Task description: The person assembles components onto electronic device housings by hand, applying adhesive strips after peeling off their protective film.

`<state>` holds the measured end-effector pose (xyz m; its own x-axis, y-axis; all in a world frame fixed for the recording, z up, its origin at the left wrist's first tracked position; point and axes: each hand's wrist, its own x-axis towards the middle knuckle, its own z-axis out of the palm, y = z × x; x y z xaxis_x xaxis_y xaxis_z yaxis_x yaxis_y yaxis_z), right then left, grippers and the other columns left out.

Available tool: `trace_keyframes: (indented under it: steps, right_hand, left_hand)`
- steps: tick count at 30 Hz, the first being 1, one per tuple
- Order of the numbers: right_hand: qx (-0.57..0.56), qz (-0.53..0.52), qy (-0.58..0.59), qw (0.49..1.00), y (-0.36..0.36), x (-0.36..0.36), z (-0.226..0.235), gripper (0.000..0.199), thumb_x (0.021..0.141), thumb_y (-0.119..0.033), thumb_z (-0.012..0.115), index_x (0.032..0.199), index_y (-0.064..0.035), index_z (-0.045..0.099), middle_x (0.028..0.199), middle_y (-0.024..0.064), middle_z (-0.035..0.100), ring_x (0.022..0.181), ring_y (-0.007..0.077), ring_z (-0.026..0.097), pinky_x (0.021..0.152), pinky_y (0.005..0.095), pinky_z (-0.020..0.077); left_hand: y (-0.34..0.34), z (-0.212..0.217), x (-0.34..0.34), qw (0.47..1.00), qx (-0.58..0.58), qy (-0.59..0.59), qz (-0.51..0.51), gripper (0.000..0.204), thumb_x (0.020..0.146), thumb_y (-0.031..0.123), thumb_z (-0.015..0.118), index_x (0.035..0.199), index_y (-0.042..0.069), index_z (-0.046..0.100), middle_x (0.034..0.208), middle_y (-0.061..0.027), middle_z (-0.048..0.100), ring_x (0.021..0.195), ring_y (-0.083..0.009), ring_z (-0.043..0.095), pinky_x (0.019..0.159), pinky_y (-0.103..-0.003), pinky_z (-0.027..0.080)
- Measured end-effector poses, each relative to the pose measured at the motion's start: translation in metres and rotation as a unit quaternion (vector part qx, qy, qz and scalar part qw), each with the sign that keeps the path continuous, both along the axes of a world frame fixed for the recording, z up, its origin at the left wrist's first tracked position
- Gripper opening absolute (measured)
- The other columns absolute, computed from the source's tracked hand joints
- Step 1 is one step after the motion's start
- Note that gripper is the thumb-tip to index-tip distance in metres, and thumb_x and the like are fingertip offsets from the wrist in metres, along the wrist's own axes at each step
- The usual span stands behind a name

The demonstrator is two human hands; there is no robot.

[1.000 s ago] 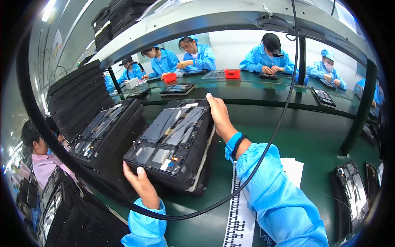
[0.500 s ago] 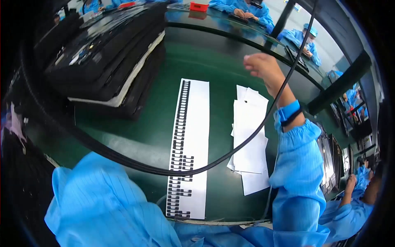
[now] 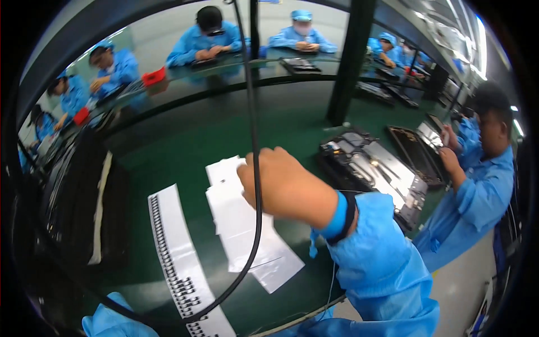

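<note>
Your right hand (image 3: 286, 182) hung over white sheets (image 3: 240, 238) near the front edge of the worktop (image 3: 196, 137), fingers curled, any pinch impossible to tell, white strip of black pieces (image 3: 181, 238) left of them, print too blurred to read, your left hand hidden.

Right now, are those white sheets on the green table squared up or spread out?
Spread out, though overlapping: the white sheets lie unevenly on the green table, their corners and edges out of line.

Tabletop (image 3: 292, 126) dark green; strip (image 3: 188, 255) by its front edge white, rowed with black tabs (image 3: 163, 236); sheets (image 3: 236, 224) white; device (image 3: 387, 171) at the right edge black and silver; sleeve (image 3: 382, 255) light blue.
</note>
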<state>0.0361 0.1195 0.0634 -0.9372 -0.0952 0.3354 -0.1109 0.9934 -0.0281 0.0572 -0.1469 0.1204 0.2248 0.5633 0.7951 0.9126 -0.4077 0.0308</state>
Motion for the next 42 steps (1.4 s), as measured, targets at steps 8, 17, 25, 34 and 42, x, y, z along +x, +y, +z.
trace_keyframes:
  steps: [8,17,25,34,42]
  right_hand:
    - [-0.072,-0.277,0.071,0.955,0.025,0.179,0.023,0.025,0.064,-0.01,0.067,0.084,0.0013,0.055,0.086,0.0132,0.055,0.082,0.031,0.053,0.072,0.037,0.042]
    - [-0.231,-0.443,0.222,0.837,0.065,0.225,-0.063,0.069,0.073,-0.021,0.067,0.125,0.0067,0.031,0.123,0.024,0.039,0.114,0.0363,0.036,0.096,0.039,0.0287]
    - [-0.194,-0.488,0.247,0.814,0.063,0.214,-0.087,0.072,0.075,-0.029,0.063,0.126,0.0069,0.028,0.129,0.0284,0.028,0.118,0.0413,0.028,0.1,0.0438,0.0193]
    - [-0.258,-0.366,0.568,0.691,0.059,0.179,-0.059,0.049,0.088,-0.032,0.043,0.121,0.0044,0.041,0.125,0.0131,0.042,0.118,0.0221,0.035,0.101,0.0325,0.0215]
    - [-0.68,-0.035,0.581,0.446,0.05,0.142,-0.015,0.032,0.091,-0.021,0.043,0.11,0.0035,0.05,0.109,0.0116,0.055,0.1,0.0183,0.054,0.088,0.0305,0.0423]
  left_hand:
    - [0.118,-0.071,-0.032,0.943,-0.324,-0.028,-0.073,0.037,0.07,0.002,0.055,0.106,-0.004,0.05,0.116,-0.0277,0.045,0.102,-0.0386,0.05,0.089,-0.042,0.04]
    - [0.323,-0.107,-0.12,0.915,-0.303,-0.245,0.103,0.066,0.079,0.043,0.054,0.118,-0.009,0.041,0.117,-0.0271,0.045,0.112,-0.036,0.043,0.094,-0.036,0.035]
    - [0.362,-0.127,-0.086,0.9,-0.289,-0.305,0.118,0.075,0.068,0.051,0.063,0.118,-0.004,0.046,0.107,-0.0242,0.051,0.101,-0.0338,0.051,0.089,-0.036,0.039]
    - [0.332,-0.067,-0.079,0.939,-0.084,-0.307,0.128,0.05,0.076,0.043,0.058,0.099,-0.002,0.058,0.089,-0.02,0.055,0.086,-0.0342,0.053,0.077,-0.038,0.043]
    - [0.235,-0.036,-0.111,0.9,-0.076,-0.365,0.224,0.058,0.081,0.045,0.051,0.099,-0.01,0.047,0.095,-0.0241,0.05,0.084,-0.0333,0.052,0.077,-0.037,0.041]
